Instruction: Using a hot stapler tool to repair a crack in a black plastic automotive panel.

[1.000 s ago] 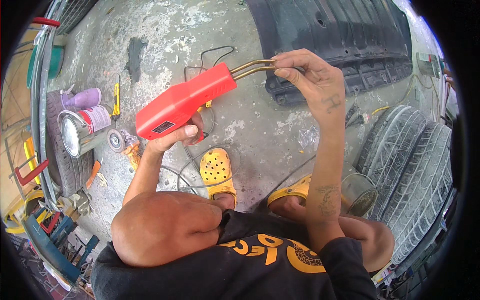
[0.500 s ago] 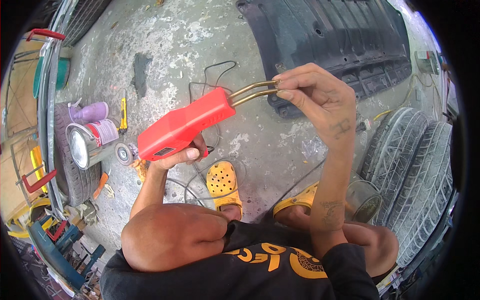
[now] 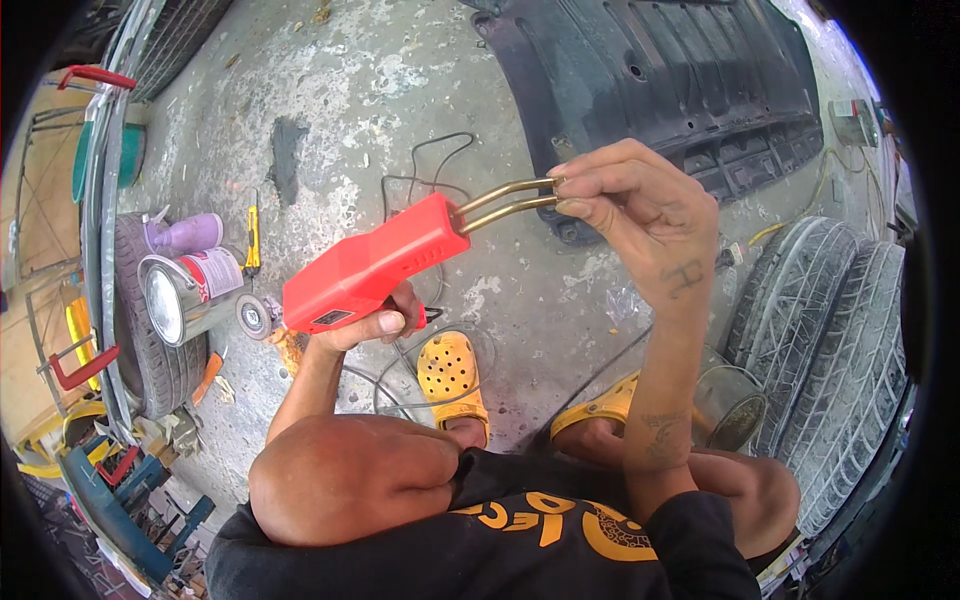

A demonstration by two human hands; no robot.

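Note:
A red hot stapler (image 3: 375,265), a gun-shaped plastic welder, is gripped in my left hand (image 3: 385,322), its thumb and fingers closed round the handle. Two bent brass prongs (image 3: 507,202) stick out of its front end, pointing right and slightly up. At their tips is my right hand (image 3: 645,215), thumb and fingers pinched together. Whatever lies between those fingertips is too small and covered to make out. A black cord (image 3: 432,316) shows by the handle and loops over the floor.
A large black plastic panel (image 3: 650,70) lies at the far right. Tyres (image 3: 800,320) stand on the right near a metal can (image 3: 728,405). To the left are a paint can (image 3: 190,295), a purple bottle (image 3: 187,233), a yellow utility knife (image 3: 253,232) and an angle grinder (image 3: 256,315).
The stapler and both hands sit slightly lower in the picture, and the whole scene has shifted a little. My grip on the stapler and the pinch at the prong tips look much the same.

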